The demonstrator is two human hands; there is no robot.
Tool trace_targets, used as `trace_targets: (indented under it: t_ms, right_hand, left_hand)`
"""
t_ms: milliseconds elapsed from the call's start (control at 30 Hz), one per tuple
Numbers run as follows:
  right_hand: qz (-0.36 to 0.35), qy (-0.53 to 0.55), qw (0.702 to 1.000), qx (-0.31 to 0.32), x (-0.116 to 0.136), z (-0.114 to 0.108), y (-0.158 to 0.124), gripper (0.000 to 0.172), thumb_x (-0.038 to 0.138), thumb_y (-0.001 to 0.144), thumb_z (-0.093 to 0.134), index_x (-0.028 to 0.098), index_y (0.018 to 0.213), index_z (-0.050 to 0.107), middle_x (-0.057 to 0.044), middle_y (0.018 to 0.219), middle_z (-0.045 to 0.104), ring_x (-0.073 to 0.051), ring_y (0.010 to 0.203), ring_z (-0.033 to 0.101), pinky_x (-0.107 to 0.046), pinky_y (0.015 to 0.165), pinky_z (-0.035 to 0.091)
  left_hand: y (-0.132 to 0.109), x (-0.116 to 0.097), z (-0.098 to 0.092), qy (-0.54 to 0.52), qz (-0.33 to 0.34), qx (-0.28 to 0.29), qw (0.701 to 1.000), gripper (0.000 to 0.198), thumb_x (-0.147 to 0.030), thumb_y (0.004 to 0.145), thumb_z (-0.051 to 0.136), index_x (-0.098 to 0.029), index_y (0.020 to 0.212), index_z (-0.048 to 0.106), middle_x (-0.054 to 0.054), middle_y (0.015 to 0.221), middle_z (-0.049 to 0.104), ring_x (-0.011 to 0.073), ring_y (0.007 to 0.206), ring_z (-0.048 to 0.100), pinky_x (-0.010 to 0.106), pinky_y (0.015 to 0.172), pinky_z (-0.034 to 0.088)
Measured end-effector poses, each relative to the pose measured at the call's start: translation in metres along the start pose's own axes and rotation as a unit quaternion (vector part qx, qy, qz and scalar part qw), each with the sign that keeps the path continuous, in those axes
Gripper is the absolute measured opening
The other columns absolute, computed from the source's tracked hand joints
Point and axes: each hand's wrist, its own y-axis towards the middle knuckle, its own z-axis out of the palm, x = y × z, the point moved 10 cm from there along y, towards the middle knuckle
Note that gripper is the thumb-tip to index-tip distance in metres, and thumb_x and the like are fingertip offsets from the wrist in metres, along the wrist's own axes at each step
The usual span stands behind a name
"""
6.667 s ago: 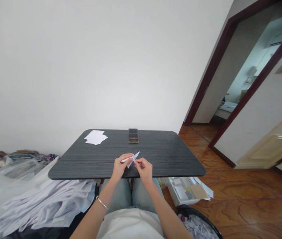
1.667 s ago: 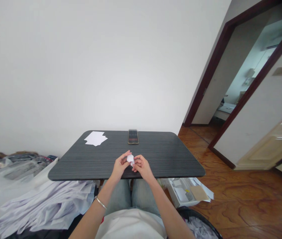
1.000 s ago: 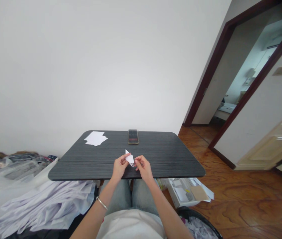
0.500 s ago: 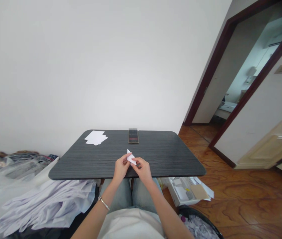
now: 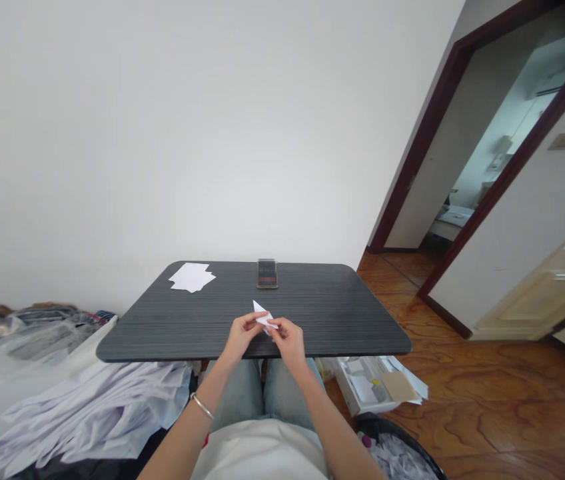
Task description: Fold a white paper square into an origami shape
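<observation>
A small folded piece of white paper (image 5: pixel 264 318) with a pointed upper left corner is held just above the front part of the dark table (image 5: pixel 322 307). My left hand (image 5: pixel 241 335) pinches its left side between thumb and fingers. On the other side my right hand (image 5: pixel 288 339) grips the right corner, fingers bent. The fingertips hide part of the lower folds. Beyond both hands, a phone (image 5: pixel 267 275) stands near the table's back edge. Loose sheets of white paper (image 5: pixel 191 277) lie in a small pile at the back left.
A white wall (image 5: pixel 262 133) rises behind the table. Below at the left is a heap of pale cloth (image 5: pixel 97 413). At the lower right are a white box (image 5: pixel 362 390) of papers and a black bin (image 5: pixel 402 453) with scraps. A doorway (image 5: pixel 442 147) stands at the right.
The paper has tilted, its right corner pointing more sideways. My left hand and wrist have shifted slightly left; both hands keep hold of the paper.
</observation>
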Motion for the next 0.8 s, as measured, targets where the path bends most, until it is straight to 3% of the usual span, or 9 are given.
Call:
trace_targets:
  t_ms: [367,800]
  right_hand:
    - [-0.04,-0.013,0.999,-0.012,0.015,-0.004,0.0,0.013,0.021,0.075,0.053,0.019,0.081,0.065,-0.003,0.071,0.061,-0.014,0.06,0.056,-0.021,0.049,0.045]
    - [-0.081,0.008,0.997,0.021,0.029,0.0,-0.004,0.01,0.02,0.076,0.056,0.02,0.077,0.066,-0.002,0.069,0.06,-0.014,0.063,0.057,-0.022,0.051,0.044]
  left_hand:
    - [0.0,0.0,-0.001,0.033,0.003,-0.025,0.999,0.033,-0.021,0.064,0.061,-0.012,0.095,0.068,0.009,0.089,0.07,0.0182,0.071,0.063,0.028,0.066,0.05]
    - [0.0,0.004,-0.008,0.035,-0.01,-0.06,0.998,0.029,-0.018,0.062,0.058,-0.012,0.088,0.07,0.006,0.076,0.072,0.0182,0.068,0.064,0.029,0.066,0.051]
